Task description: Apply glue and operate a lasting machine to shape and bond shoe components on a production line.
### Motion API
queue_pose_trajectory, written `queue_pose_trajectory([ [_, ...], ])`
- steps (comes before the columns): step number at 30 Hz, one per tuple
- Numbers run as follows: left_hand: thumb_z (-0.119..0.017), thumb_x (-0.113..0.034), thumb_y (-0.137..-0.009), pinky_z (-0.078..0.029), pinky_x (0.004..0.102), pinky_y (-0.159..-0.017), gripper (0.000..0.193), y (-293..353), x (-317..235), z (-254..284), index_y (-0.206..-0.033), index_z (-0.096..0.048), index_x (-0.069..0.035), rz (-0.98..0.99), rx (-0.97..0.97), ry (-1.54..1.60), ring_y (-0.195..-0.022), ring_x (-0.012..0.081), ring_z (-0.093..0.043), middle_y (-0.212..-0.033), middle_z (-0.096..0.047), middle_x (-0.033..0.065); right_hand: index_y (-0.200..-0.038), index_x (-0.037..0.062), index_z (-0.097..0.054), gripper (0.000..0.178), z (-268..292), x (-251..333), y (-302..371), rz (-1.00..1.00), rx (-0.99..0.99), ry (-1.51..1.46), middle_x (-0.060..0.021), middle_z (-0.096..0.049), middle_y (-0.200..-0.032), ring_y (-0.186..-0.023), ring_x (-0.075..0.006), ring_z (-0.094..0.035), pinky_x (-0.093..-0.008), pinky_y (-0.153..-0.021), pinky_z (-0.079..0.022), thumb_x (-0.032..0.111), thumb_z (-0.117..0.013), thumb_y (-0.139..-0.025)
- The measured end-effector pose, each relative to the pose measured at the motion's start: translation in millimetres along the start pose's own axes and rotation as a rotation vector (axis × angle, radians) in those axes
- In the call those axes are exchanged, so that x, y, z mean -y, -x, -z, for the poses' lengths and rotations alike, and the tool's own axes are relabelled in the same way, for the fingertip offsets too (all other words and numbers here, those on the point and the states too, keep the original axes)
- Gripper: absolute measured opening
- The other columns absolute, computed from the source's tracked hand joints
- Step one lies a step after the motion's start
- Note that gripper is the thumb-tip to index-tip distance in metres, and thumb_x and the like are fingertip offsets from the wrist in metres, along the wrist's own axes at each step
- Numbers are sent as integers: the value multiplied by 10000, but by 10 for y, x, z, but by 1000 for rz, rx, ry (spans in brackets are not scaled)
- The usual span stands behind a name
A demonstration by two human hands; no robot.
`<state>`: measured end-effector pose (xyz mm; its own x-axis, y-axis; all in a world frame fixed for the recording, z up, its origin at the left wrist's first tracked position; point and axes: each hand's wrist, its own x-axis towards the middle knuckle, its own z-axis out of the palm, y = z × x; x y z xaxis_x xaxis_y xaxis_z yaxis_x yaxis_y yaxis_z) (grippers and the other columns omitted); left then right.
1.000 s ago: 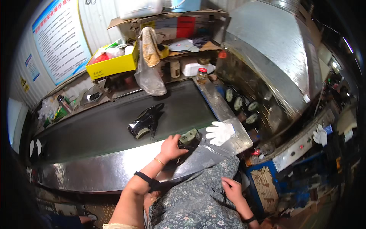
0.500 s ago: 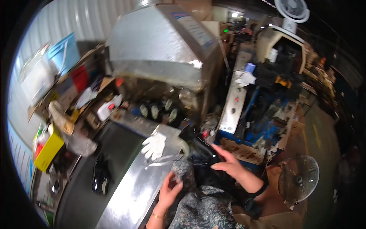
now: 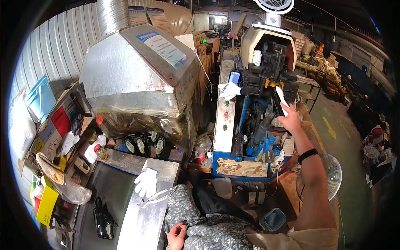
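Note:
At the blue machine [image 3: 246, 160] on the right, my right hand [image 3: 290, 118] is closed on a black shoe [image 3: 276, 104] with a white sole. The shoe is held upright beside the machine's black head, and part of it is hidden. My left hand [image 3: 177, 236] lies low over my floral-patterned apron [image 3: 216, 231] with its fingers curled; what they hold, if anything, is hidden. Left of it, a white glove [image 3: 146, 182] and a pair of pincers [image 3: 153, 197] rest on the metal tabletop [image 3: 143, 225]. A shiny black shoe [image 3: 104, 221] lies on the dark conveyor belt [image 3: 89, 208].
Several black shoes [image 3: 141, 146] stand under the metal hood [image 3: 129, 66]. Another white glove [image 3: 229, 90] lies on the machine's button panel [image 3: 223, 129]. A round fan [image 3: 333, 177] and a grey bin [image 3: 273, 219] stand low at right. A yellow box [image 3: 48, 202] is at far left.
My right arm has stretched forward and right to the machine, now with the shoe. My left hand has dropped toward my lap and its fingers have curled. The view has turned right.

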<state>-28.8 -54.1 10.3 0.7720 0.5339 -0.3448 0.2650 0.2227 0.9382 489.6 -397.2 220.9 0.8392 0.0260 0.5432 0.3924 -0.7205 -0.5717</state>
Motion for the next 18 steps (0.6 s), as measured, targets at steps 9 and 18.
queue_pose_trajectory([
  [9, -652, -205, -929, -389, 203, -566, 247, -111, 190, -51, -1114, -658, -42, -65, -50, 35, -642, 47, -461, -815, -608, -34, -1362, 336, -522, 673, -164, 153, 208, 33, 154, 435, -231, -369, -1470, -1135, -444, -513, -455, -955, -473, 368, -711, -716],
  [18, -661, -208, -922, -419, 205, -580, 289, -43, 239, -40, -1158, -648, -42, -94, -95, 24, -655, 52, -499, -858, -639, -13, -1392, 356, -479, 662, -278, 105, 324, 83, 73, 453, -231, -340, -1487, -1134, -454, -501, -465, -959, -463, 388, -682, -762],
])
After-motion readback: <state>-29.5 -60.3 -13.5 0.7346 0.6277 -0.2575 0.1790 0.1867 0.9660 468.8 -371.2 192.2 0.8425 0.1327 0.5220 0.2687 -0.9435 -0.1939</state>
